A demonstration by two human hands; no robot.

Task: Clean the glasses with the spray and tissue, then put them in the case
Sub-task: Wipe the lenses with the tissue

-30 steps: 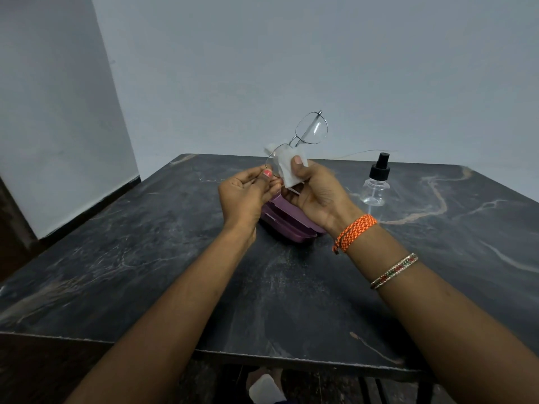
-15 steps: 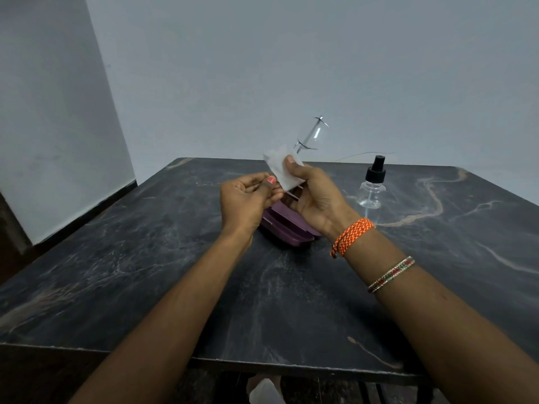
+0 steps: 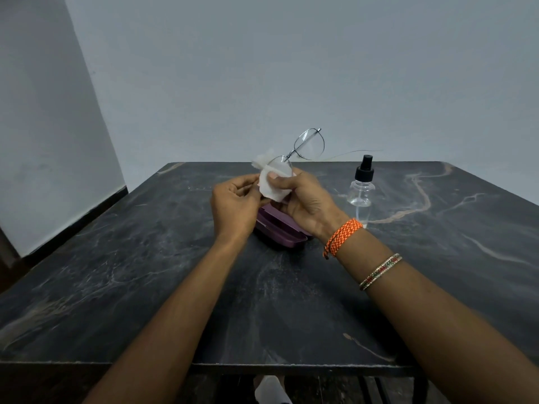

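Note:
Thin wire-framed glasses [image 3: 309,144] are held up above the table, one lens free in the air, the other wrapped in a white tissue [image 3: 269,182]. My right hand [image 3: 309,202] pinches the tissue around that lower lens with thumb on top. My left hand [image 3: 233,205] grips the frame's near side beside the tissue; what its fingertips hold is partly hidden. A purple glasses case [image 3: 280,225] lies open on the table right under both hands. The clear spray bottle [image 3: 361,185] with a black pump stands to the right.
The dark marble table [image 3: 145,272] ends at a front edge close to me. Pale walls stand behind and to the left. A white object [image 3: 271,389] shows on the floor below the table edge.
The glasses have turned so the free lens faces me again after being edge-on. The tissue has shifted around the lower lens between my right fingers. Both hands stay over the case.

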